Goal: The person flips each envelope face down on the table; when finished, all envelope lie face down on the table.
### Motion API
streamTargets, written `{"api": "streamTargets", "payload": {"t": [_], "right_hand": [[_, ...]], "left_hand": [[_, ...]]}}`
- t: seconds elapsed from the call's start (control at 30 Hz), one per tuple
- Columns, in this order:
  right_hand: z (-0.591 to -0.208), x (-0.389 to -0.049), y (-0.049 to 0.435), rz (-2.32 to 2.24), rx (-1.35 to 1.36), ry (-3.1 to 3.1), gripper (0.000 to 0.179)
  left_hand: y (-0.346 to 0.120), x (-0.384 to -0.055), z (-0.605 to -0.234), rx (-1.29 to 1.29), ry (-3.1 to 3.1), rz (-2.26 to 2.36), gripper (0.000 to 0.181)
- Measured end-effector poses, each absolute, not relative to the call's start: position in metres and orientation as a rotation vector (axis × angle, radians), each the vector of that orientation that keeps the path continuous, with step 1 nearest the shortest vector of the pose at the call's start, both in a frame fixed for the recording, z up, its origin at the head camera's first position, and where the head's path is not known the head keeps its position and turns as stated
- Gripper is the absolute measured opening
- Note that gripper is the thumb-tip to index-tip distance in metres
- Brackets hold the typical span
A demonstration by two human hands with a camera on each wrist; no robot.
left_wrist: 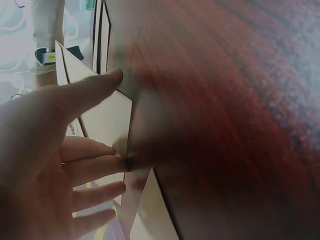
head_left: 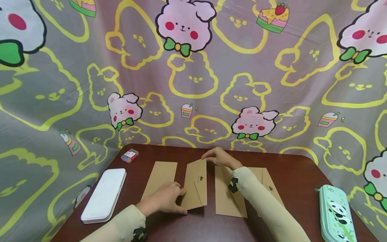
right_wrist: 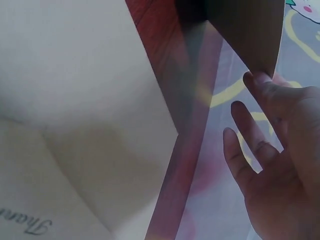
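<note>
Right grip (head_left: 222, 158): thumb and forefinger pinch the upper right corner of the held envelope (head_left: 193, 174); I see the other fingers standing clear of it.
Left grip (head_left: 166, 198): thumb and fingers spread about the lower left edge of the same envelope; I cannot tell how firmly they bear on it.
Held envelope: tilted, near edge apparently raised off the tabletop (head_left: 205, 232), between the left envelope (head_left: 163, 169) and the middle envelope (head_left: 223, 201).
Pinched corner: I judge this the weak point. So small a hold lets the sheet pivot; a slack pinch could drop it, a hard one could crease it.
Flap edge: runs diagonally on the upward face; I cannot tell whether it is sealed. If loose, it could spring open and snag a finger.
Left envelope: flat, partly covered by the left hand; a sideways sweep could drag it askew.
Right sleeve (head_left: 263, 201): crosses above the middle envelope and the right envelope (head_left: 266, 178); I rate a low forearm as the likely cause of either sliding out of line.
</note>
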State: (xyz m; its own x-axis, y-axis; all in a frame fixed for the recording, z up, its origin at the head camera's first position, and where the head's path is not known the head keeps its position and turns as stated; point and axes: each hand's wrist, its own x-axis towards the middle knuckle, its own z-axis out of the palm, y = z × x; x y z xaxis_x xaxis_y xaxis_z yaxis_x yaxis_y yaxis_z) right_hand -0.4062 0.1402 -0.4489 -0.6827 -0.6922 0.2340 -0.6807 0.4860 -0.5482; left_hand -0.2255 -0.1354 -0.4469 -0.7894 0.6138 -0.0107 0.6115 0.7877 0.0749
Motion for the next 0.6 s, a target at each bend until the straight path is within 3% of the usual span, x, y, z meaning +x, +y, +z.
{"api": "streamTargets", "payload": {"t": [0.6], "right_hand": [[-0.437, -0.403, 0.135, -1.049, -1.108, 2.687, 0.019]], "left_hand": [[-0.134, -0.226, -0.451, 1.047, 2.940, 0.179, 0.084]]}}
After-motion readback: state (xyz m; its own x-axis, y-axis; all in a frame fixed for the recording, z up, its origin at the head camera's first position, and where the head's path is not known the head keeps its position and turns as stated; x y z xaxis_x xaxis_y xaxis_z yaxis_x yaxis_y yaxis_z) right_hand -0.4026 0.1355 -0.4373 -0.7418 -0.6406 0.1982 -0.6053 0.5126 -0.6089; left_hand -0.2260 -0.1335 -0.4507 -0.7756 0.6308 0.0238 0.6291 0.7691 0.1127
